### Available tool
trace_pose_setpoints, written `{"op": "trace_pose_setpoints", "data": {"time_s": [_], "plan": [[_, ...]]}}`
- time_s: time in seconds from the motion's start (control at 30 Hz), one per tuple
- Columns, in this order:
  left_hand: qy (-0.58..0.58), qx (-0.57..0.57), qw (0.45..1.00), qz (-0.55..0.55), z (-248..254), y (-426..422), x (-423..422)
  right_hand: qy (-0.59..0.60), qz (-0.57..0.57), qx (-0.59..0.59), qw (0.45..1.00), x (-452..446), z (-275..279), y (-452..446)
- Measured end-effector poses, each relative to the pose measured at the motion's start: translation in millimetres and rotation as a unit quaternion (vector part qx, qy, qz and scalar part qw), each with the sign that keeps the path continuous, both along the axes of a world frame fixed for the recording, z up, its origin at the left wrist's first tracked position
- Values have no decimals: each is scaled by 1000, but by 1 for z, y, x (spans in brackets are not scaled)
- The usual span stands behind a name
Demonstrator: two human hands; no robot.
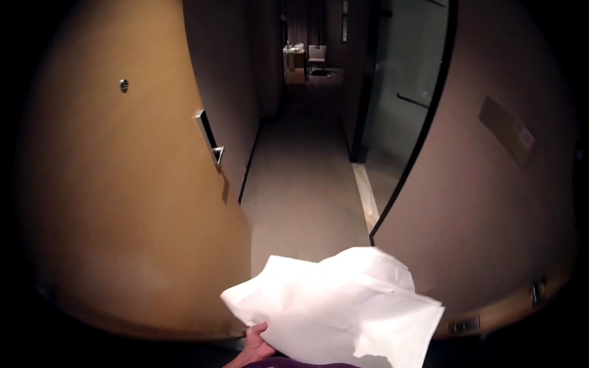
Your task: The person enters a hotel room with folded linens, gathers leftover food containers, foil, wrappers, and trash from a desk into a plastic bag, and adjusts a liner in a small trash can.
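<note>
A bundle of white cloth [325, 297], loosely folded like bed linen, spreads across the bottom of the head view in front of my body. My left hand [259, 345] is closed on its lower left edge, with the thumb on top and the other fingers mostly hidden under the cloth. No part of my right hand shows. The cloth's right corner hangs out at an angle, and a bit of purple clothing [300, 363] is visible beneath the bundle.
A wooden door [123, 202] with a metal lever handle [216, 153] stands open on the left. Ahead runs a narrow corridor floor [300, 184]. A glass door [405, 86] is on the right, beside a wall [491, 214]. A chair [317, 54] stands at the far end.
</note>
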State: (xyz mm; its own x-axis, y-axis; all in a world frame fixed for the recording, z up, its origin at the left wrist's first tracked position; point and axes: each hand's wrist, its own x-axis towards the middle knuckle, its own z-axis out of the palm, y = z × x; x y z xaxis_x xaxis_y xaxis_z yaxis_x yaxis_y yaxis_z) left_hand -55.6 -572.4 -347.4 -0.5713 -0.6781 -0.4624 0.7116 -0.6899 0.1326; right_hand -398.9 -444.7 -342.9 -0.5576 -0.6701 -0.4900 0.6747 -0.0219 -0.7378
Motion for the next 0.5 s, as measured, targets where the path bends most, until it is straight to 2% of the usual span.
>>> {"op": "trace_pose_setpoints", "data": {"time_s": [0.03,0.07,0.17,0.23,0.37,0.5], "plan": [[9,-12,1000,-14,-4,-30,-8,4,-2,-9,1000,-14,-1,-31],[20,-42,999,-28,22,-56,-27,8,-7,-20,1000,-30,-1,-59],[5,-36,999,-20,-4,-144,-52,12,-39,-52,998,-72,5,-133],[14,-7,1000,-25,-11,-213,-74,16,-68,-78,995,-101,22,-178],[-1,-38,999,-21,14,-333,-130,17,-110,-158,981,-155,71,-254],[25,-18,999,-37,25,-464,-168,-12,-81,-228,970,-194,82,-326]]}}
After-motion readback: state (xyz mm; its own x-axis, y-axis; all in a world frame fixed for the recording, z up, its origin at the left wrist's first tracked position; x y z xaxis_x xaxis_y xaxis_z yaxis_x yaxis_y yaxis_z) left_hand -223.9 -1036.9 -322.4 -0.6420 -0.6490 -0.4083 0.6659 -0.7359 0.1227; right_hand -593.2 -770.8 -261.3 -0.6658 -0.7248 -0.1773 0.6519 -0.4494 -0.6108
